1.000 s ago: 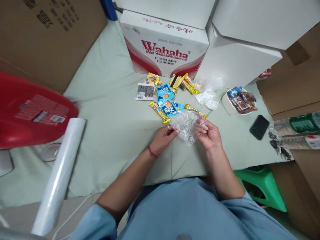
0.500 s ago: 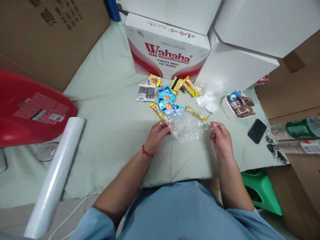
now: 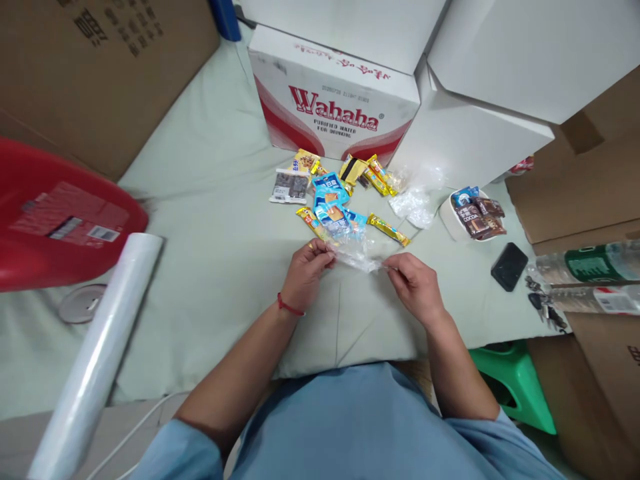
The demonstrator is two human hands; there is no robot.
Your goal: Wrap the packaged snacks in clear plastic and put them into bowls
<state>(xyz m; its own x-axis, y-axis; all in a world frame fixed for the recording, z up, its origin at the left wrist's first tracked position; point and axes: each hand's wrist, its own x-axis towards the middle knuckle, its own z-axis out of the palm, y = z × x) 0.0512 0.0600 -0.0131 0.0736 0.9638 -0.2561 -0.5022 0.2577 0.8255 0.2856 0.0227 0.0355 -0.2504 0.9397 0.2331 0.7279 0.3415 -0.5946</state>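
Note:
Stretched between my two hands is a crumpled clear plastic bag (image 3: 357, 257). My left hand (image 3: 309, 270), with a red cord on the wrist, pinches the bag's left end. At the other end, my right hand (image 3: 415, 283) grips it between thumb and fingers. Just beyond the bag lie blue snack packets (image 3: 331, 217) and a yellow wrapped stick (image 3: 389, 230). Another yellow stick (image 3: 311, 221) lies above my left hand. Farther back are a dark packet (image 3: 290, 187), a cookie packet (image 3: 305, 161) and several yellow sticks (image 3: 379, 177).
More crumpled clear plastic (image 3: 415, 203) lies near a white bowl (image 3: 453, 220) of cocoa packets. A black case (image 3: 509, 267), keys (image 3: 547, 310) and bottles (image 3: 585, 265) lie right. A Wahaba carton (image 3: 335, 100) stands behind; a plastic roll (image 3: 100, 353) and red container (image 3: 65, 220) are left.
My right hand has moved left toward my left hand and now grips the bag's right end. The bag, spread wider before, is now drawn into a narrow strip.

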